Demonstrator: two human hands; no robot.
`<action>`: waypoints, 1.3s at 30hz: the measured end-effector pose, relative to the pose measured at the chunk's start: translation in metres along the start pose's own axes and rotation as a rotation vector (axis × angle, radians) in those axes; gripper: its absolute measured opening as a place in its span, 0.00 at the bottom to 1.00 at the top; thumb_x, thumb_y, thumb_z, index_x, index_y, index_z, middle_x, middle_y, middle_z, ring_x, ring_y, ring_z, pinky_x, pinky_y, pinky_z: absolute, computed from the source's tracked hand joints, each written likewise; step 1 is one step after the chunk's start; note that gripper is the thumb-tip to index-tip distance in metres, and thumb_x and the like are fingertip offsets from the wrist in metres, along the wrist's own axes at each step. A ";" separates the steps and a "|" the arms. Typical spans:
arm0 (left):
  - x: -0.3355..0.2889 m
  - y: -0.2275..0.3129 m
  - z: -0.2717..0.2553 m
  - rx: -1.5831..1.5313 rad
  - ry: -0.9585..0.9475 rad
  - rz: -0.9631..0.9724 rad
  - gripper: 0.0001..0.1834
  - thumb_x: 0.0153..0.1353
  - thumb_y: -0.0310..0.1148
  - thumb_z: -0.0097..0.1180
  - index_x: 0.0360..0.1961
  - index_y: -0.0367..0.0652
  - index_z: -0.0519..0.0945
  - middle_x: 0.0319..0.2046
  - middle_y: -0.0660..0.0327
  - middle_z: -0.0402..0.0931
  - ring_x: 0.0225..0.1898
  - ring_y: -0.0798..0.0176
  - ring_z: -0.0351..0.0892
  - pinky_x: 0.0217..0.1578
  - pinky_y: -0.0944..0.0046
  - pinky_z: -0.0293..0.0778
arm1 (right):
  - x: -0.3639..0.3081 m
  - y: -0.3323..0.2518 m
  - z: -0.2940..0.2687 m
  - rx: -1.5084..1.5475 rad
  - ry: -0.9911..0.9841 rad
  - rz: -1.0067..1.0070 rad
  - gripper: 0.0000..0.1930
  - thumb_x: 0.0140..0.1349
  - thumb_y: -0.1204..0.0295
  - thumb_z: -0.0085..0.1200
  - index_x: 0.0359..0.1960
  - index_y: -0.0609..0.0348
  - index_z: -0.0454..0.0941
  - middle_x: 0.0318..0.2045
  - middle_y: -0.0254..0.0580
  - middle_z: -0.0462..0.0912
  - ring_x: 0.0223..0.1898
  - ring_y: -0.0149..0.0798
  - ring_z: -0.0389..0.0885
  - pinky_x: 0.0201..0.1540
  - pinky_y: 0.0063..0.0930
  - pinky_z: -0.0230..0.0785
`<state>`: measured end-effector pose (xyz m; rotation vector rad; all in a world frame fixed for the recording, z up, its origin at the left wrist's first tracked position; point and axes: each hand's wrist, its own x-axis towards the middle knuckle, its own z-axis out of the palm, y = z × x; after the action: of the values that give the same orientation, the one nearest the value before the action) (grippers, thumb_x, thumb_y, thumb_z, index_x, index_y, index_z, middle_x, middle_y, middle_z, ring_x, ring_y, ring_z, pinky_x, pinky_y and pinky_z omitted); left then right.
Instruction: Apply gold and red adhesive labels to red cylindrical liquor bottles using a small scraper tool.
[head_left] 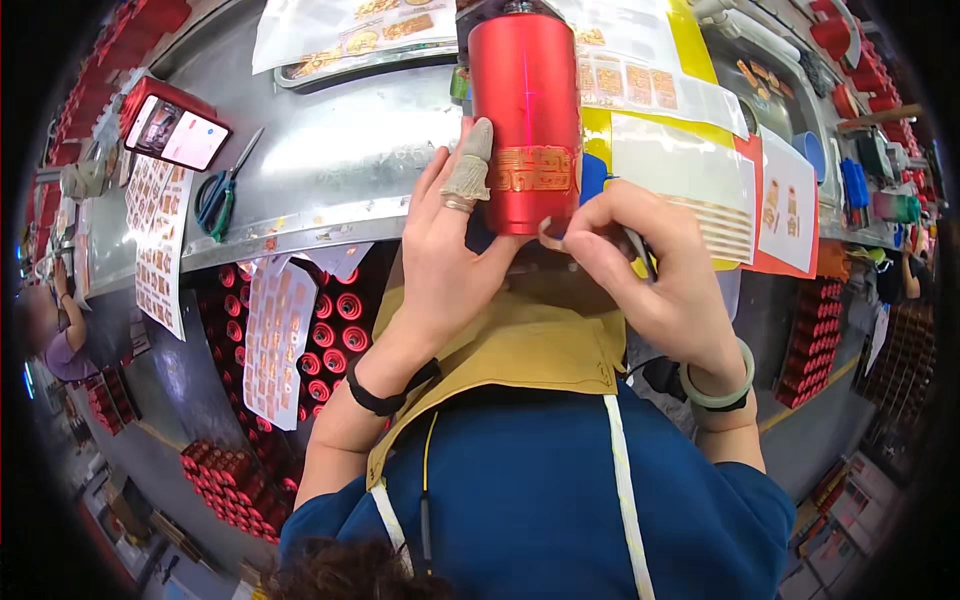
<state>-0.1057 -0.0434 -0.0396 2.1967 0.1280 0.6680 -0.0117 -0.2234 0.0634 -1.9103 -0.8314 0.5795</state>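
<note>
A glossy red metal cylinder, like a bottle [525, 90], lies at the bench's near edge with its base toward me. A gold patterned decal [533, 169] sits on it near the base. My left hand [445, 240] grips the cylinder's left side, a grey finger cot [474, 160] on one finger and the thumb by the base. My right hand [655, 265] is closed in a pinch on a small curled strip [549, 236], right at the base. A thin dark tool [641, 254], its kind unclear, is tucked in the same hand.
Gold decal sheets [630, 85] lie at right, with a striped gold sheet [715, 225] nearer. At left are scissors [222, 190], a propped phone [178, 132] and another decal sheet [160, 250]. Red cylinders [335, 335] stand below the bench edge. Another person [70, 330] is at far left.
</note>
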 end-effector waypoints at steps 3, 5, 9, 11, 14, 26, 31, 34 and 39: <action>0.001 0.000 -0.006 -0.150 -0.072 -0.168 0.49 0.49 0.32 0.77 0.72 0.35 0.67 0.68 0.45 0.72 0.67 0.41 0.73 0.72 0.46 0.61 | 0.001 0.014 0.006 -0.006 0.027 -0.009 0.05 0.65 0.76 0.62 0.36 0.64 0.80 0.28 0.43 0.81 0.29 0.41 0.79 0.35 0.32 0.69; 0.002 0.003 -0.009 -0.188 -0.059 -0.180 0.50 0.48 0.33 0.78 0.73 0.36 0.67 0.69 0.45 0.71 0.68 0.40 0.72 0.72 0.47 0.62 | -0.001 0.017 0.004 -0.028 0.033 0.003 0.04 0.64 0.76 0.62 0.35 0.64 0.80 0.28 0.42 0.81 0.29 0.40 0.78 0.35 0.32 0.69; -0.002 0.001 -0.009 -0.305 0.022 -0.163 0.46 0.46 0.31 0.79 0.69 0.41 0.74 0.71 0.45 0.68 0.69 0.40 0.71 0.68 0.50 0.68 | -0.003 0.016 0.004 0.016 0.050 0.038 0.05 0.64 0.75 0.64 0.36 0.64 0.81 0.27 0.37 0.80 0.29 0.32 0.73 0.35 0.27 0.66; -0.006 -0.008 -0.005 -0.178 0.057 -0.017 0.41 0.45 0.29 0.78 0.65 0.44 0.79 0.70 0.46 0.69 0.67 0.41 0.72 0.65 0.50 0.71 | -0.004 0.015 0.003 0.019 0.064 0.061 0.06 0.64 0.75 0.64 0.36 0.65 0.81 0.27 0.37 0.79 0.29 0.30 0.72 0.35 0.26 0.66; -0.006 -0.007 -0.003 0.018 0.120 0.153 0.28 0.41 0.25 0.76 0.50 0.50 0.90 0.65 0.49 0.76 0.62 0.43 0.77 0.58 0.52 0.76 | -0.006 0.020 0.003 0.020 0.094 0.063 0.06 0.65 0.75 0.63 0.36 0.65 0.82 0.27 0.36 0.79 0.29 0.29 0.71 0.34 0.25 0.65; -0.013 -0.011 -0.001 0.092 0.159 0.220 0.24 0.45 0.26 0.78 0.47 0.40 0.87 0.63 0.44 0.77 0.66 0.41 0.74 0.64 0.47 0.73 | -0.009 0.018 0.008 0.022 0.122 0.083 0.04 0.65 0.76 0.63 0.36 0.64 0.83 0.26 0.33 0.78 0.27 0.25 0.70 0.32 0.22 0.61; -0.018 -0.017 -0.013 -0.178 0.146 0.005 0.23 0.60 0.33 0.70 0.55 0.37 0.81 0.68 0.44 0.71 0.71 0.45 0.67 0.68 0.50 0.66 | -0.004 0.002 0.015 0.027 0.067 -0.007 0.05 0.63 0.76 0.66 0.35 0.63 0.84 0.26 0.33 0.77 0.26 0.26 0.67 0.31 0.23 0.61; -0.014 -0.018 -0.017 -0.325 0.052 -0.051 0.30 0.73 0.34 0.55 0.71 0.33 0.66 0.73 0.42 0.62 0.74 0.47 0.62 0.73 0.51 0.56 | 0.001 0.009 0.022 0.046 0.085 0.022 0.05 0.63 0.75 0.66 0.35 0.63 0.83 0.26 0.32 0.77 0.26 0.25 0.66 0.30 0.23 0.60; -0.014 -0.004 -0.009 -0.601 -0.095 -0.314 0.36 0.72 0.34 0.57 0.76 0.34 0.59 0.74 0.45 0.60 0.77 0.46 0.55 0.75 0.50 0.50 | -0.003 0.025 0.022 0.106 0.117 0.171 0.06 0.66 0.73 0.65 0.35 0.63 0.83 0.23 0.28 0.73 0.26 0.23 0.64 0.30 0.22 0.59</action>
<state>-0.1214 -0.0389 -0.0437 1.5805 0.1902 0.3612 -0.0210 -0.2215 0.0315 -1.9088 -0.5556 0.5960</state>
